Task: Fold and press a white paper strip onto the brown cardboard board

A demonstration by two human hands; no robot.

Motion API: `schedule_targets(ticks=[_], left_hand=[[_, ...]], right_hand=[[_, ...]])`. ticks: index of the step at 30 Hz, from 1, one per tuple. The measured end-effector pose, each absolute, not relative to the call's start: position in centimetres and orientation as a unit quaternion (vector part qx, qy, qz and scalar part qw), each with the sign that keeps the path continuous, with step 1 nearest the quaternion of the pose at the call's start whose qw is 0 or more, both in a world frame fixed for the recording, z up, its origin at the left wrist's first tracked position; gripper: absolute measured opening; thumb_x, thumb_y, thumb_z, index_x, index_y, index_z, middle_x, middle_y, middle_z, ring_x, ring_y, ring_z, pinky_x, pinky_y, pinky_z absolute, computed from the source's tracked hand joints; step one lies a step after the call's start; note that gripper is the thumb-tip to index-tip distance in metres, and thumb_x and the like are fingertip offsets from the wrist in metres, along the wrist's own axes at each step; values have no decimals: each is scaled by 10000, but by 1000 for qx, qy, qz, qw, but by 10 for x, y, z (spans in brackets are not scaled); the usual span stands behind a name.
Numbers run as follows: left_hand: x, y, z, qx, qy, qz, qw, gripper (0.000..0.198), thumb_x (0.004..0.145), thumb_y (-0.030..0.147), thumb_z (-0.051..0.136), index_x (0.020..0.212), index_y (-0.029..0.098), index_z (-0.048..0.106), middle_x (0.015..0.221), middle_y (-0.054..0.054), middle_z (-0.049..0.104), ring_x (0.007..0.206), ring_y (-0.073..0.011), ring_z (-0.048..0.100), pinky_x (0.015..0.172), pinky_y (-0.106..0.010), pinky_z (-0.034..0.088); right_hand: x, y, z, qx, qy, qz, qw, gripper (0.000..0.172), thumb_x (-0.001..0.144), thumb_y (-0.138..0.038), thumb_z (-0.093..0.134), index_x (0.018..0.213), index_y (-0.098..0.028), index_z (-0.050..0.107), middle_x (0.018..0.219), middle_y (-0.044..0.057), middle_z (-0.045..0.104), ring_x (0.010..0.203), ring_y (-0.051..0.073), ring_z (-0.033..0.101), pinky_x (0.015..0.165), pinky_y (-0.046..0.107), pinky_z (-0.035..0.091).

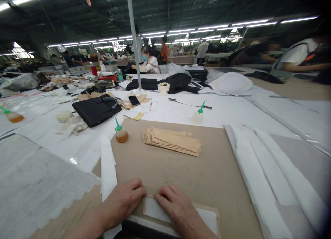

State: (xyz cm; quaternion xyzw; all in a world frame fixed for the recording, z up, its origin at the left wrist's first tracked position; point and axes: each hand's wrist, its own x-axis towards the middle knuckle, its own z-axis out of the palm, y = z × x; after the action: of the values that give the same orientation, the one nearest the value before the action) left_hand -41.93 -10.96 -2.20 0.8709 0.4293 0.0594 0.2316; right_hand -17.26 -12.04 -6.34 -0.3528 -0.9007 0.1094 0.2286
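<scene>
A strip with a white face and a tan edge (pixel 205 216) lies near the front of the brown board (pixel 219 166). At its upper left corner my left hand (pixel 128 197) has thumb and fingertips pinched together on the tan edge. My right hand (pixel 178 206) rests over the strip, its curled fingers pressing the upper edge a little to the right. A stack of tan pieces (pixel 173 141) sits farther back on the board. Left of the stack stands a small bottle of amber liquid (pixel 121 135) with a green nozzle.
White strips lie to the left (pixel 107 166) and right (pixel 261 173) of the board. Behind it are a clear bottle (pixel 198 115), a black folder-like item (pixel 97 110), a phone (pixel 133 100) and a metal pole (pixel 134 42). People work at tables beyond and at the right.
</scene>
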Motion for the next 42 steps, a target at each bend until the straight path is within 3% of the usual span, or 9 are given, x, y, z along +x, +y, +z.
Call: schedule_targets(ticks=[6, 10, 15, 19, 27, 35, 42], left_hand=[[-416, -133, -19, 903, 413, 40, 111, 245, 945, 89, 473, 1118, 232, 570, 1095, -38, 585, 966, -231, 517, 814, -372, 421], [-403, -140, -25, 890, 436, 111, 75, 113, 978, 157, 493, 989, 212, 591, 1041, -47, 593, 950, -235, 523, 821, -395, 426], [-387, -134, -50, 873, 451, 187, -3, 165, 995, 136, 499, 862, 192, 579, 997, -44, 608, 937, -226, 541, 838, -408, 433], [-382, -135, -62, 878, 450, 160, 20, 170, 942, 47, 533, 1019, 190, 583, 1085, -48, 597, 978, -226, 542, 851, -385, 484], [-375, -140, -59, 923, 373, 96, 1, 446, 914, 118, 618, 1343, 159, 501, 1190, -90, 600, 1079, -266, 529, 938, -374, 537], [-374, -142, -66, 921, 363, 129, -53, 492, 848, 96, 536, 1335, 170, 540, 1154, -101, 616, 1043, -279, 545, 893, -373, 551], [-373, -145, -65, 909, 385, 132, -87, 592, 801, 15, 513, 1349, 234, 554, 1224, -63, 629, 1157, -260, 537, 978, -317, 527]], right_hand=[[-170, -128, -53, -324, -927, 86, 170, 346, 898, -113, 704, 1222, -118, 580, 1045, 80, 620, 906, 245, 514, 805, 348, 477], [-169, -129, -40, -321, -934, 90, 127, 315, 902, -100, 692, 1196, -126, 582, 1060, 77, 617, 916, 245, 517, 820, 355, 490], [-162, -128, -37, -305, -944, 68, 106, 268, 939, -106, 641, 1197, -122, 571, 1065, 78, 606, 907, 245, 523, 819, 371, 499], [-148, -130, -41, -298, -948, 55, 98, 293, 918, -100, 668, 1192, -109, 565, 1069, 78, 602, 902, 251, 530, 807, 383, 498], [-117, -140, -38, -331, -932, 63, 135, 291, 888, -118, 725, 1142, -133, 583, 1027, 52, 606, 897, 235, 534, 807, 359, 466], [-84, -148, -34, -351, -926, 79, 118, 248, 912, -133, 709, 1126, -148, 585, 1048, 50, 618, 898, 227, 530, 796, 348, 472], [-58, -157, -28, -377, -917, 93, 88, 267, 915, -131, 707, 1148, -151, 579, 1067, 57, 614, 924, 238, 534, 832, 361, 471]])
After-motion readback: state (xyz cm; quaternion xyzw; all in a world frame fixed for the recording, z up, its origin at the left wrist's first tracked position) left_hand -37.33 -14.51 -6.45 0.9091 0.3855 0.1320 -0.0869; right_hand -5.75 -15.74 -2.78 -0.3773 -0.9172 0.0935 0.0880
